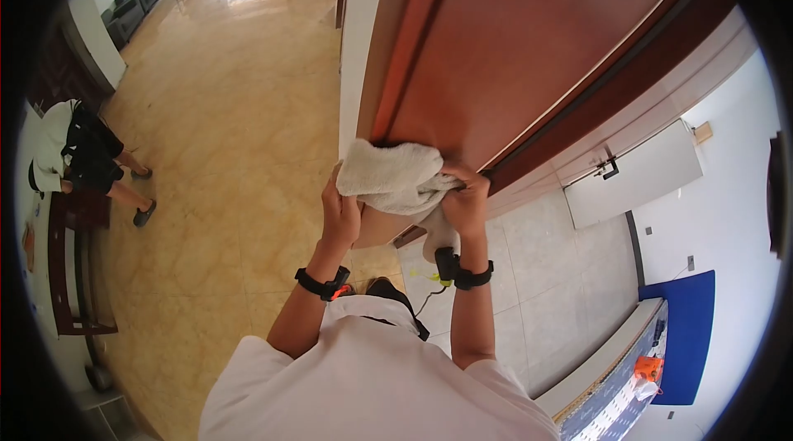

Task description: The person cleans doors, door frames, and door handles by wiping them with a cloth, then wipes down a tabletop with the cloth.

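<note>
A pale, bunched cloth lies between my two hands, up against the reddish-brown wooden panel, which looks like a door in its frame. My left hand is closed on the cloth's left side, its fingers partly hidden behind the fabric. On the right, my right hand grips the gathered end of the same cloth, close to the wood. Part of the cloth hangs down below my right hand. Both wrists wear black straps with small devices.
At the left, another person in a white top and black shorts bends beside dark wooden furniture. A grey sofa stands far back. At right are a white door, a blue board and an orange item.
</note>
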`<action>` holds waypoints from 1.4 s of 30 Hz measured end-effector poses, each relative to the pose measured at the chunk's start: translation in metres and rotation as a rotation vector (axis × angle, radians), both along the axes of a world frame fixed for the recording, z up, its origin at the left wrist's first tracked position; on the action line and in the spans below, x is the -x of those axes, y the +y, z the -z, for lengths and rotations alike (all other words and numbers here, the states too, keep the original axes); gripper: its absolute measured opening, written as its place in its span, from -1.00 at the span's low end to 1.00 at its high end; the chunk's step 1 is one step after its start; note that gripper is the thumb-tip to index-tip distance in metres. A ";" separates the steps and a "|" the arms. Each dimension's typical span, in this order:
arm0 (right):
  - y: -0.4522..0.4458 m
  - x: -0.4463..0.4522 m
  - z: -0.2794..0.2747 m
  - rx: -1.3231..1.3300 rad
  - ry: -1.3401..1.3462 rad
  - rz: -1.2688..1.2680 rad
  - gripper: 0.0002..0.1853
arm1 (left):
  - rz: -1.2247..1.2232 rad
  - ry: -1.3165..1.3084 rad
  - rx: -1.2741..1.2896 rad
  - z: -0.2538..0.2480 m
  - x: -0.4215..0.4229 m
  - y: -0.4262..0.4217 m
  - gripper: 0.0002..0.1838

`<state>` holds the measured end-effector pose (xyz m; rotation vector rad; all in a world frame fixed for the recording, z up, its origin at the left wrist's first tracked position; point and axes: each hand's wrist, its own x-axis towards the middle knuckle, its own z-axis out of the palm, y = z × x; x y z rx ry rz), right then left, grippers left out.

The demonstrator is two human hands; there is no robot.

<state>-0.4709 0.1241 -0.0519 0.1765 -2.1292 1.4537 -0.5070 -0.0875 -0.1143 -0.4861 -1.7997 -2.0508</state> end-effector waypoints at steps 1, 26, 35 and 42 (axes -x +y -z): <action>0.001 -0.001 0.012 0.001 -0.024 0.002 -0.48 | 0.042 -0.074 0.009 0.010 0.000 -0.001 -0.66; -0.063 -0.019 -0.018 -0.683 0.154 0.146 -0.47 | -0.109 0.215 0.270 -0.017 -0.017 -0.033 -0.21; -0.096 -0.027 -0.058 -1.103 0.156 0.381 -0.58 | -0.106 0.124 0.624 -0.044 -0.027 -0.024 -0.20; -0.090 -0.031 0.004 -1.016 -0.002 0.225 -0.61 | -0.006 -0.214 0.642 0.038 -0.037 -0.023 -0.30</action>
